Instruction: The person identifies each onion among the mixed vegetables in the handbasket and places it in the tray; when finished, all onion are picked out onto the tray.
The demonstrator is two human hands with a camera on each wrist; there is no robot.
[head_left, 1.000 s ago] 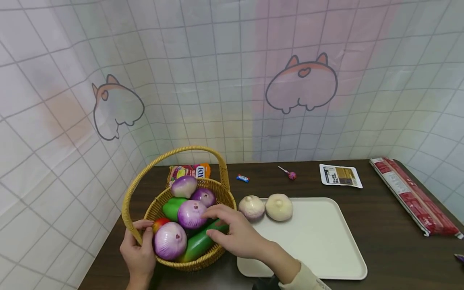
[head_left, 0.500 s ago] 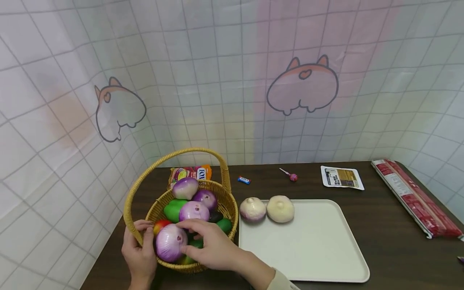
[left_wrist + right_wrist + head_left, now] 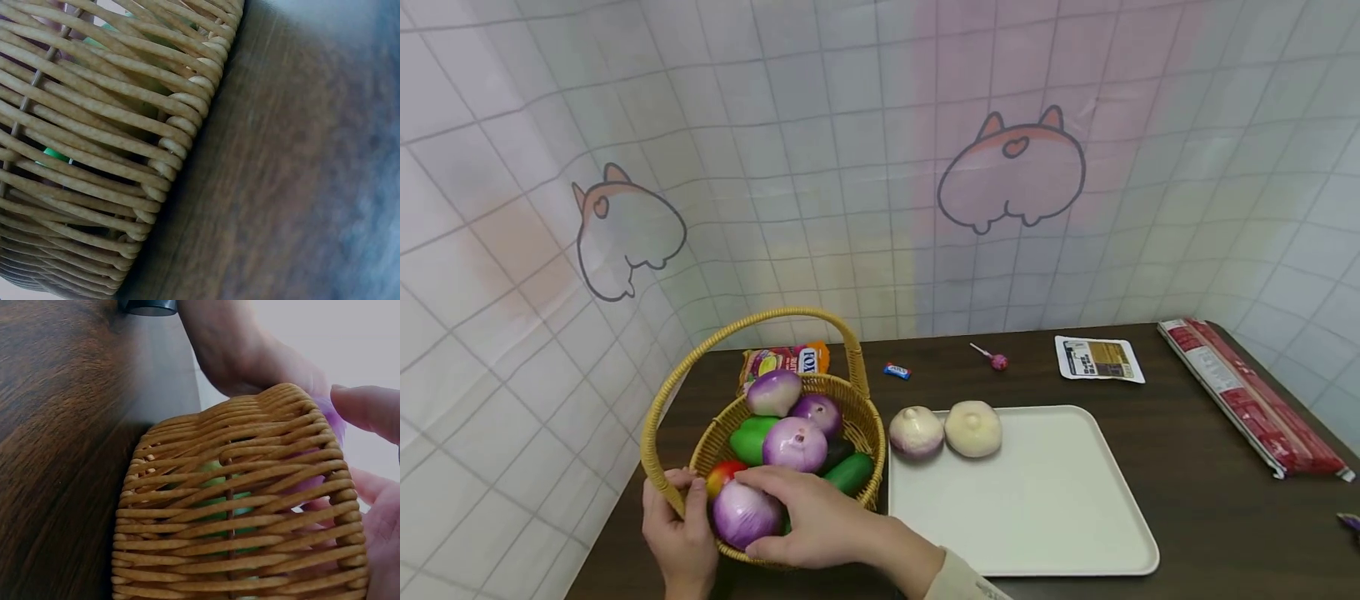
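A yellow wicker basket (image 3: 658,425) with a tall arched handle stands at the left of the dark table. My left hand (image 3: 681,533) grips its left rim by the foot of the handle. My right hand (image 3: 823,517) is over the basket's front, fingers and thumb around a purple onion (image 3: 745,515). Beside this onion sits a red-yellow fruit (image 3: 724,477). Behind are another purple onion (image 3: 795,444), a green vegetable (image 3: 751,439), a dark vegetable and a cucumber-like green one (image 3: 850,473). The wrist views show mostly wicker side (image 3: 106,112); a thumb (image 3: 369,409) appears above the rim.
Right of the basket lies a white tray (image 3: 1037,517) with two pale, round vegetables (image 3: 973,429) at its back left corner. Behind are a candy bag (image 3: 786,360), a small blue wrapper (image 3: 897,371), a lollipop (image 3: 997,362) and a white pouch (image 3: 1097,358). A long red package (image 3: 1255,396) lies right.
My right hand has moved left and toward me, from the basket's right side to the front onion, and closed around it. My left hand has kept its place on the basket.
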